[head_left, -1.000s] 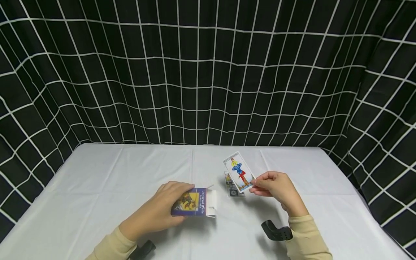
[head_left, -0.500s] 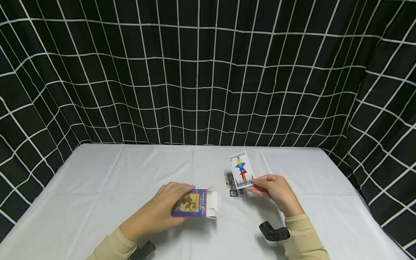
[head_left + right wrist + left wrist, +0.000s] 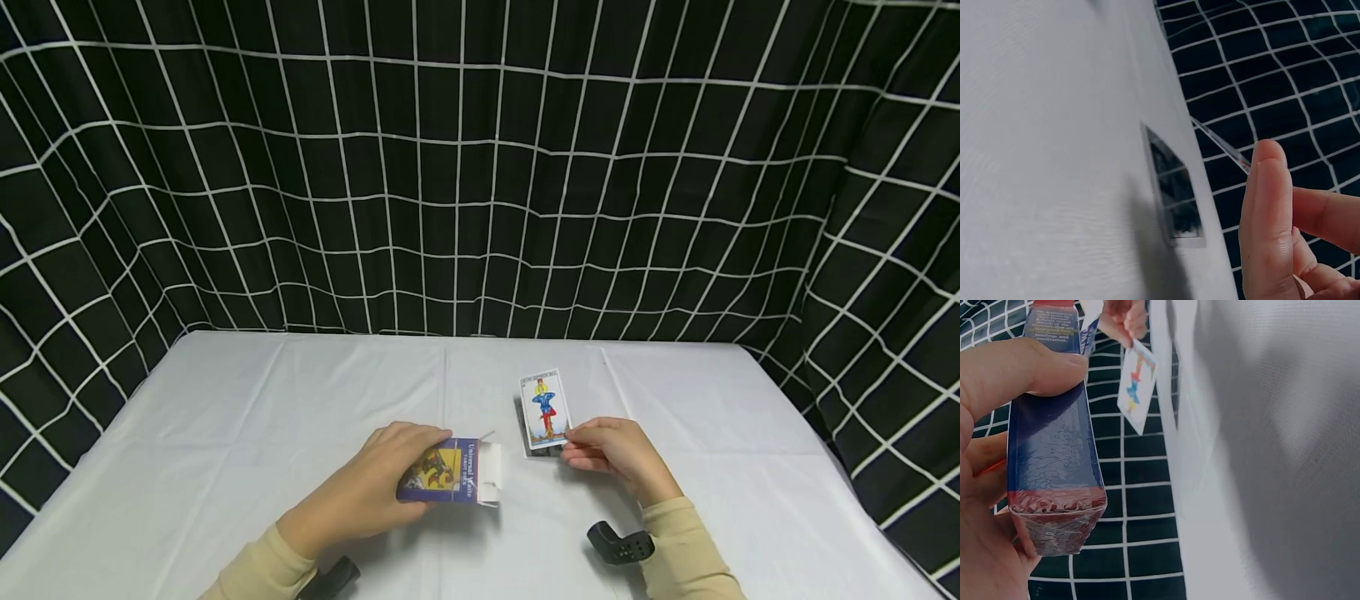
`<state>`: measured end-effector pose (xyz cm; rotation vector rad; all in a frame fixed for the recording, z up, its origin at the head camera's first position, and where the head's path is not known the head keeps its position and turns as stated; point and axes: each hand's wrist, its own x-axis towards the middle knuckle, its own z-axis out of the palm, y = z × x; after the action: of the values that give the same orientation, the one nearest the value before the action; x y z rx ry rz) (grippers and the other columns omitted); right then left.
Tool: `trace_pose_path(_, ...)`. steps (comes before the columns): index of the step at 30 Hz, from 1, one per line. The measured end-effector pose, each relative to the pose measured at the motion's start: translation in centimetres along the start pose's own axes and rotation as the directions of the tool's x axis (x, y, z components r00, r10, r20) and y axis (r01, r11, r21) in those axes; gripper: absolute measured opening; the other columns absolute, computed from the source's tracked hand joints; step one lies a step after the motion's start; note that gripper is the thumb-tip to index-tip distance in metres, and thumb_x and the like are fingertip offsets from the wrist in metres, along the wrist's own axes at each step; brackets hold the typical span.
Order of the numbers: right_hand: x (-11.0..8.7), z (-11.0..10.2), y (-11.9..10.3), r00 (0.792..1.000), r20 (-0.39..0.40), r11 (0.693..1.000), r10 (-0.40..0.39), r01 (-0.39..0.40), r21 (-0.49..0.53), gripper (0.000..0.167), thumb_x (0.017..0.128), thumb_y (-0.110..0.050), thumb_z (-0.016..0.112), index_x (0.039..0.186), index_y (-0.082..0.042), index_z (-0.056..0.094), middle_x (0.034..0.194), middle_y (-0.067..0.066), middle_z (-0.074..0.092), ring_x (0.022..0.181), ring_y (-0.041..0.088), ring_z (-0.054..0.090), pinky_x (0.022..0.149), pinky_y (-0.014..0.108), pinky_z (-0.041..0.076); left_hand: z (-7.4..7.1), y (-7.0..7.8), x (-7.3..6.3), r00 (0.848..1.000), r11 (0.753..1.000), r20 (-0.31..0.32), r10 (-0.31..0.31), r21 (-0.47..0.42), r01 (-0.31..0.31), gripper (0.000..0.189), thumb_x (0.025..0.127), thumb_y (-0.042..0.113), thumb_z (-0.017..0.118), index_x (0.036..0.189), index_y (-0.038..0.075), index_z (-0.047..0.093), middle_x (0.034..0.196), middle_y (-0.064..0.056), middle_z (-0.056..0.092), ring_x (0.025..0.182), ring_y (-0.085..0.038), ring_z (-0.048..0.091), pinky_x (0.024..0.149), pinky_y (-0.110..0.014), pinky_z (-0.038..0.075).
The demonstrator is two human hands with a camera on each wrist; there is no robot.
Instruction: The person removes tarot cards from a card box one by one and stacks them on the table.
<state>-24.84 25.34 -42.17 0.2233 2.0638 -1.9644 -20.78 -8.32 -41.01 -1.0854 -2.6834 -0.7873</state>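
Observation:
My left hand (image 3: 360,492) grips a purple-blue tarot card box (image 3: 438,472) with a yellow picture on its front. The white end flap (image 3: 490,473) hangs open toward the right. In the left wrist view, the thumb presses on the narrow side of the box (image 3: 1054,447), which has clear wrap at its near end. My right hand (image 3: 618,454) pinches the lower right corner of a tarot card (image 3: 546,408) showing a blue and red figure. A second card (image 3: 1175,187) lies face up on the table, apart from the held one and mostly hidden beneath it in the head view.
A white cloth (image 3: 315,392) with fold creases covers the table. Behind it and at both sides hangs a black curtain (image 3: 420,192) with a white grid. Black wrist devices (image 3: 621,543) sit near the beige sleeves (image 3: 686,550).
The right hand has moved left and toward me with the tarot card, which turned more upright in view and now covers most of the card on the table. The left hand stays nearly still.

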Motion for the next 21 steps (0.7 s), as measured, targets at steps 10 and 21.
trace_pose_path(10, 0.8, -0.2, 1.1, 0.998, 0.042, 0.999, 0.038, -0.039, 0.014, 0.015, 0.094, -0.004, 0.058, 0.101, 0.009, 0.059, 0.071, -0.001, 0.071, 0.064, 0.004, 0.069, 0.063, 0.018, 0.059, 0.0, 0.0, 0.0, 1.0, 1.0, -0.008, 0.005, 0.013, -0.005, 0.076, 0.073, 0.018, 0.08, 0.143, 0.009, 0.05, 0.137, -0.004, 0.059, 0.125, -0.021, 0.052, 0.109, -0.047, 0.042)
trace_pose_path(21, 0.8, 0.2, 1.8, 0.995, -0.047, 0.99, 0.083, -0.088, -0.113, 0.015, 0.092, -0.009, 0.063, 0.092, 0.006, 0.059, 0.06, -0.003, 0.065, 0.05, 0.001, 0.061, 0.052, 0.016, 0.055, 0.1, -0.1, 0.0, 1.0, 1.0, 0.005, 0.004, 0.018, -0.004, 0.076, 0.074, 0.017, 0.08, 0.143, 0.01, 0.049, 0.137, -0.003, 0.059, 0.125, -0.02, 0.052, 0.108, -0.046, 0.043)
